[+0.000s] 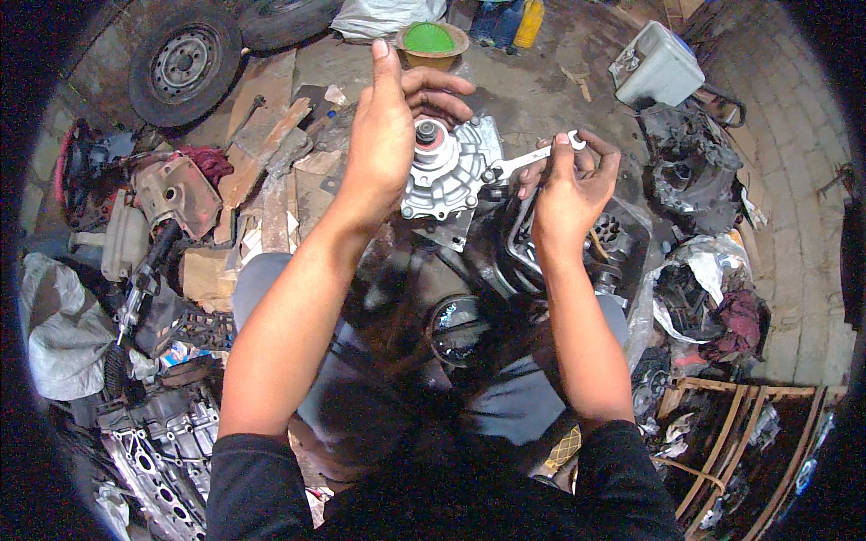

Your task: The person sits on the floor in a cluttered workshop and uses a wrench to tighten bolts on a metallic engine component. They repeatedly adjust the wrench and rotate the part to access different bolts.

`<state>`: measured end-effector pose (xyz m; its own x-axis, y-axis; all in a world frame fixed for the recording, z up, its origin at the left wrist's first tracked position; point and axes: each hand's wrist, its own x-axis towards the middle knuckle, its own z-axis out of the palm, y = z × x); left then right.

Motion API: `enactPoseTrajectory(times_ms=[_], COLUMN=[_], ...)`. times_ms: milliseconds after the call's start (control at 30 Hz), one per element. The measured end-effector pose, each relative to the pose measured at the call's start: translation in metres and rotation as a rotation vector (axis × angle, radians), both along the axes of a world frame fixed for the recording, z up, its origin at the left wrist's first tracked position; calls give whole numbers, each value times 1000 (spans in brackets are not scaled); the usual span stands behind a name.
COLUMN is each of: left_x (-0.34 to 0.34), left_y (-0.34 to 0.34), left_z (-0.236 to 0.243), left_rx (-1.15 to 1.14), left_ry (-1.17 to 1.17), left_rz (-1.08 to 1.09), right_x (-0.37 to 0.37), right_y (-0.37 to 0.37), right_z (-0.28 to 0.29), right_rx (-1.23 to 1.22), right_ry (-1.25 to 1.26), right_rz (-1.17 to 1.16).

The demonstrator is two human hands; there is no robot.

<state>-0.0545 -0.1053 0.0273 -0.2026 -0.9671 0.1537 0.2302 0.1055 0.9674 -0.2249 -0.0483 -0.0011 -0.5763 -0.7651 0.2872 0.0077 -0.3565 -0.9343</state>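
A silver cast-metal housing sits in front of me, with a dark splined shaft end and a reddish seal at its middle. My right hand grips a combination wrench near one end. The wrench's other end is at a bolt on the housing's right edge. At the housing's left side is my left hand, thumb raised and fingers stretched out, holding nothing. Its palm edge overlaps the housing; whether it presses on it I cannot tell. Below lies a dark engine-like assembly with a round black cap, between my knees.
Wheels with tyres lie at the far left, near a bowl with a green insert. A white plastic container stands far right above a greasy gearbox-like casing. Metal engine parts and a wooden crate flank me.
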Motion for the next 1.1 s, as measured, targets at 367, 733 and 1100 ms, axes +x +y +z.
enactPoseTrajectory(times_ms=[367,733,1100], left_x=[-3,0,-5], left_y=[1,0,2], left_z=[5,1,5], left_rx=[55,14,22], left_ry=[11,16,11], left_rz=[39,-8,32], right_x=[10,-3,4], right_y=[-8,-40,0], right_z=[-10,-1,-5], right_rx=[36,70,-12], right_ry=[-5,-39,6], right_rz=[35,94,-32])
